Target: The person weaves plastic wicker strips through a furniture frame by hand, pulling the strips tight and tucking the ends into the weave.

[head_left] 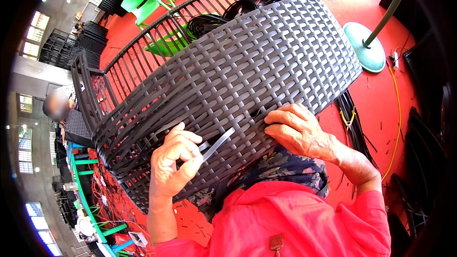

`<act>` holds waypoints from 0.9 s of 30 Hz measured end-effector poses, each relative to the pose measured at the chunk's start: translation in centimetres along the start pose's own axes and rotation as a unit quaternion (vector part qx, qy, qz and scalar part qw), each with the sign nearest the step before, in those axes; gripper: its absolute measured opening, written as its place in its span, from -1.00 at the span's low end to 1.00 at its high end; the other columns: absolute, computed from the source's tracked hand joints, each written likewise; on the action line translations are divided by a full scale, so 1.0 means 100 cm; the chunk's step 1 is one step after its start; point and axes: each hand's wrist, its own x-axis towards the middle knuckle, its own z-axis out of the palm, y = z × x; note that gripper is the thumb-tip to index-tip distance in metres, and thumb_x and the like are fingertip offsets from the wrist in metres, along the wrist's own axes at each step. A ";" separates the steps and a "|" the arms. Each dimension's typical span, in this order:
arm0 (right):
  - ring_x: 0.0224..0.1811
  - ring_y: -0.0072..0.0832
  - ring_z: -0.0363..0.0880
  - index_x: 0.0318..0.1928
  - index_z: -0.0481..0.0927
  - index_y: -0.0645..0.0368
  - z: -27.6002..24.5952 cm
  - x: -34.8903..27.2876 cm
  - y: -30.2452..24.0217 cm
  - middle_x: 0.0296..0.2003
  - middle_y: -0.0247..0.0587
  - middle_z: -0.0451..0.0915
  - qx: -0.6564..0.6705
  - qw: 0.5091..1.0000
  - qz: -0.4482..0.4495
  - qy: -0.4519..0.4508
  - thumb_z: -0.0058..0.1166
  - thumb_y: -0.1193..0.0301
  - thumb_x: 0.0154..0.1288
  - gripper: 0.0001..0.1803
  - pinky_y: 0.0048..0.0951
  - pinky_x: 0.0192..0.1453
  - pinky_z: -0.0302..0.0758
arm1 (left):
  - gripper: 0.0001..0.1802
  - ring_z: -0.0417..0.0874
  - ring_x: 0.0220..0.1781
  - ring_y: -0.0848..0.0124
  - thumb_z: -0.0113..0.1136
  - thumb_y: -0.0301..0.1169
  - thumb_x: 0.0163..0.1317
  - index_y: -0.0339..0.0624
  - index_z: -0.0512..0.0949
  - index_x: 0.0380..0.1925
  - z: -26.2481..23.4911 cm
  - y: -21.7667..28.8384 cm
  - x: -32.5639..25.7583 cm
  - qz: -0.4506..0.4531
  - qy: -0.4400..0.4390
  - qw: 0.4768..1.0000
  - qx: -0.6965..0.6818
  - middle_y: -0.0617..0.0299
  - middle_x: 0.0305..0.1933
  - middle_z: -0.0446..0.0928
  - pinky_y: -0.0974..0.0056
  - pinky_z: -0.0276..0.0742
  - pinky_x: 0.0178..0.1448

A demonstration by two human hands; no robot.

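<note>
Across my lap lies a dark grey woven rattan panel (pixel 266 66), tightly woven on the right, with loose strips (pixel 138 123) crowding its left part. My left hand (pixel 176 159) is closed, thumb and fingers pinching a plastic rattan strip (pixel 220 143) that shines pale and curves up to the weave. Just left of a small dark gap in the weave, the strip meets the panel. My right hand (pixel 297 131) rests at the panel's near edge, fingers curled and pressed together against the weave; what its fingertips hold is hidden.
Behind the panel stands a dark slatted frame (pixel 121 78) with a coil of black strips (pixel 204 24). Green chairs (pixel 140 4) are beyond. Yellow-handled cutters (pixel 349 122) lie on black strips at right, near a teal round stand base (pixel 364 50) and yellow cord (pixel 396 114). Another person sits far left.
</note>
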 end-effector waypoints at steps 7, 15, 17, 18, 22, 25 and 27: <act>-0.16 -0.33 0.49 -0.01 0.56 0.15 0.000 0.014 -0.011 -0.06 -0.22 0.51 -0.035 0.997 0.069 0.021 0.18 0.48 -0.02 -0.54 -0.35 -0.14 0.49 | -0.68 0.62 -0.16 0.25 0.36 -0.46 0.03 -0.11 0.39 -0.72 0.004 -0.001 -0.002 0.032 0.025 0.996 0.083 0.35 -0.53 0.50 -0.11 0.30 0.31; -0.29 -0.34 0.46 -0.36 0.43 0.20 -0.014 0.049 0.007 -0.37 -0.22 0.36 -0.074 0.990 -0.056 -0.111 0.07 0.39 0.03 -0.82 -0.36 -0.29 0.53 | -0.70 0.62 -0.19 0.26 0.37 -0.46 0.00 -0.11 0.39 -0.70 0.008 0.003 0.000 0.053 0.016 0.990 0.129 0.35 -0.52 0.51 -0.09 0.33 0.28; -0.35 -0.40 0.44 -0.43 0.34 0.13 -0.011 0.052 0.012 -0.44 -0.25 0.29 -0.105 0.983 -0.088 -0.121 0.07 0.38 0.03 -0.82 -0.37 -0.31 0.50 | -0.71 0.62 -0.19 0.26 0.37 -0.47 -0.01 -0.11 0.40 -0.69 0.008 0.004 0.001 0.057 0.014 0.989 0.134 0.35 -0.51 0.51 -0.09 0.33 0.28; -0.34 -0.41 0.45 -0.42 0.35 0.12 -0.008 0.050 0.013 -0.43 -0.25 0.30 -0.109 0.985 -0.082 -0.108 0.06 0.37 0.04 -0.83 -0.39 -0.32 0.48 | -0.71 0.62 -0.18 0.26 0.37 -0.48 -0.02 -0.11 0.40 -0.69 0.009 0.005 0.001 0.056 0.014 0.989 0.137 0.35 -0.50 0.51 -0.09 0.33 0.28; -0.30 -0.45 0.52 -0.17 0.56 0.13 0.000 0.029 0.005 -0.18 -0.28 0.52 -0.086 0.995 -0.037 -0.037 0.10 0.39 0.04 -0.71 -0.44 -0.28 0.43 | -0.73 0.62 -0.14 0.25 0.35 -0.52 -0.04 -0.11 0.40 -0.69 0.010 0.002 -0.007 0.055 0.063 0.987 0.135 0.34 -0.46 0.53 -0.09 0.32 0.28; -0.28 -0.44 0.51 -0.17 0.60 0.11 -0.005 0.003 -0.012 -0.04 -0.28 0.56 -0.086 0.996 -0.012 -0.020 0.17 0.43 -0.06 -0.67 -0.43 -0.23 0.43 | -0.73 0.61 -0.10 0.22 0.36 -0.49 -0.03 -0.13 0.40 -0.69 0.007 -0.002 -0.007 0.044 0.075 0.992 0.096 0.32 -0.42 0.54 -0.09 0.31 0.27; -0.23 -0.41 0.50 -0.15 0.59 0.10 -0.002 -0.006 -0.009 -0.05 -0.29 0.55 -0.057 0.998 0.012 0.007 0.20 0.46 -0.11 -0.62 -0.40 -0.19 0.44 | -0.72 0.61 -0.10 0.22 0.37 -0.46 -0.01 -0.13 0.41 -0.69 0.005 -0.003 -0.006 0.042 0.070 0.992 0.097 0.31 -0.42 0.54 -0.09 0.32 0.27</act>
